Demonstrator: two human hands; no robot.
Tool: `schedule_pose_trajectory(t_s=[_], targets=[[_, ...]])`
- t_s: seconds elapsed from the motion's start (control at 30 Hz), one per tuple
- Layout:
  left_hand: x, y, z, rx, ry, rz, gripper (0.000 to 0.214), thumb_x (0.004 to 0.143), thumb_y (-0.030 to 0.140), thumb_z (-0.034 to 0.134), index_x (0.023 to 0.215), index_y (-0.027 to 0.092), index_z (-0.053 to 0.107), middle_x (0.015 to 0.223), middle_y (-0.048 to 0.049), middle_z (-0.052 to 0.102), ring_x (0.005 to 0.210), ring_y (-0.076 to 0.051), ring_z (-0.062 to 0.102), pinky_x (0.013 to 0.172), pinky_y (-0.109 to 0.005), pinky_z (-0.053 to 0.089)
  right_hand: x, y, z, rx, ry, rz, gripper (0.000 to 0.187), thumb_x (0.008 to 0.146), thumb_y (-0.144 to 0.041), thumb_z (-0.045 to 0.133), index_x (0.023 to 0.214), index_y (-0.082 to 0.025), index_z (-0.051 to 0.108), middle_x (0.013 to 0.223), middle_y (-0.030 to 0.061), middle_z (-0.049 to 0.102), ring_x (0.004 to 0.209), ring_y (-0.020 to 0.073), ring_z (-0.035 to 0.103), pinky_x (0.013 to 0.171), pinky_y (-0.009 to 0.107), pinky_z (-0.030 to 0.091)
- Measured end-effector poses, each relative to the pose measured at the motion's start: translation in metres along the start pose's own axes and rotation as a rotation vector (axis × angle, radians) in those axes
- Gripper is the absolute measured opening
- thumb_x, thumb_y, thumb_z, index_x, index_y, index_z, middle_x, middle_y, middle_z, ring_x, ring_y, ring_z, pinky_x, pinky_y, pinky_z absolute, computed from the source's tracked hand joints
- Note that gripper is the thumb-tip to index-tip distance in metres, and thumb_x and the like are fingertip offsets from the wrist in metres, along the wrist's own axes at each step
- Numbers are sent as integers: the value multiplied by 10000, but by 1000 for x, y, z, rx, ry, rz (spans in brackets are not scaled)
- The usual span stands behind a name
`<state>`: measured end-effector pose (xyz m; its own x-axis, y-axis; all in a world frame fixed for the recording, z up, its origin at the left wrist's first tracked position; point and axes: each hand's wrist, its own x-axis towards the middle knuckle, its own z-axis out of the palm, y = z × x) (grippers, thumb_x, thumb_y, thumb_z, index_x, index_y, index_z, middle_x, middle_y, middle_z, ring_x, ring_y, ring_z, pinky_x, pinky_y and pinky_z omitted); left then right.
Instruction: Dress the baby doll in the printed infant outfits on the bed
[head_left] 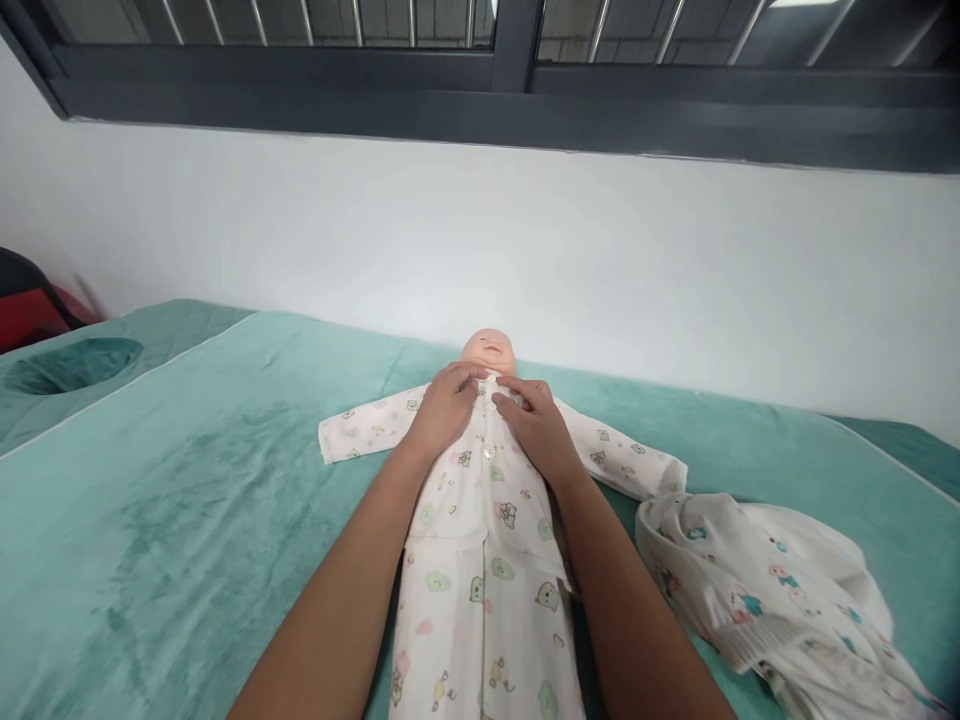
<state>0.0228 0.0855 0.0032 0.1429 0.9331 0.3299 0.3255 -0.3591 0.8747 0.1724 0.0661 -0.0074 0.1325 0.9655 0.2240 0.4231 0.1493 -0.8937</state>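
Note:
A baby doll (487, 350) lies on its back, its bare head toward the wall. It wears a white long-sleeved baby shirt (457, 500) with small printed animals and a front placket, and matching baby trousers (442, 640). At the collar, my left hand (448, 405) has its fingers bent onto the shirt's left edge. Opposite it, my right hand (536, 420) holds the collar's right edge between thumb and fingers. The cloth right at the fingertips is partly hidden. Both shirt sleeves are spread out sideways, and a button shows lower on the chest.
A crumpled white printed garment (780, 580) lies to the right, touching the sleeve end. Everything rests on a green plush-covered bed (187, 520) with a round hole (75, 365) at far left. Behind stands a white wall (375, 230) beneath a dark window frame (300, 90).

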Motion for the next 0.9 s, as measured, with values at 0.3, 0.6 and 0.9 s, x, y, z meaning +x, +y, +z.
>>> schedule_pose_trajectory(t_s=[0.3, 0.6, 0.9], targets=[[3, -8, 2, 66, -4, 68, 388, 893, 137, 389, 1147, 206, 673, 1274, -56, 623, 1239, -200, 537, 1104, -373, 384, 3, -1, -1, -15, -43, -10, 413, 796, -389, 601, 1170, -237, 687, 1106, 52, 518, 901, 171, 520, 946, 353, 414], [2, -3, 2, 81, -19, 25, 367, 894, 159, 380, 1099, 205, 680, 1255, -57, 631, 1229, -206, 542, 1093, -382, 390, 2, -1, -1, -52, -31, -12, 411, 797, -386, 597, 1189, -280, 665, 1110, 39, 531, 881, 168, 525, 921, 352, 414], [4, -9, 4, 87, 48, 60, 344, 852, 117, 427, 1033, 203, 706, 1198, -53, 657, 1183, -193, 570, 1072, -352, 415, 3, -19, 4, -260, 4, 11, 327, 785, -562, 575, 832, -241, 529, 819, -21, 604, 735, 166, 537, 682, 300, 379]])
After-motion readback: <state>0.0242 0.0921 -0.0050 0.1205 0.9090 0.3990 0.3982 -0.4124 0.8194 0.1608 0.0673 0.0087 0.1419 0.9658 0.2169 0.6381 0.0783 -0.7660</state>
